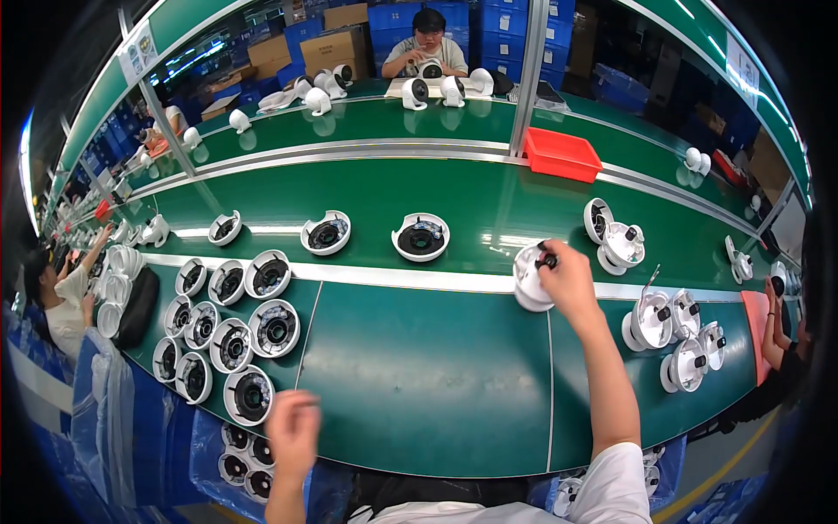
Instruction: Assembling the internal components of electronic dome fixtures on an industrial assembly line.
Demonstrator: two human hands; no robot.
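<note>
My right hand [563,278] is closed on a white camera base [531,284] with a black lens module, over the light strip between belt and worktable. My left hand [292,430] is smeared by motion above the table's near edge. Nothing can be made out in it, and its fingers are not clear. Beside it stands a white round housing [249,396] with a black ring inside, nearest of several such housings [232,344] grouped at the left. To the right of my right arm stand several white camera bases [651,320] with black lens modules.
A green conveyor belt [489,218] carries more housings [421,237] and a camera base [622,248]. Beyond it are a red tray [563,155] and a person [426,52] handling a white camera. Co-workers sit at both sides. Plastic-lined blue bins [209,454] with parts stand below the table's front edge.
</note>
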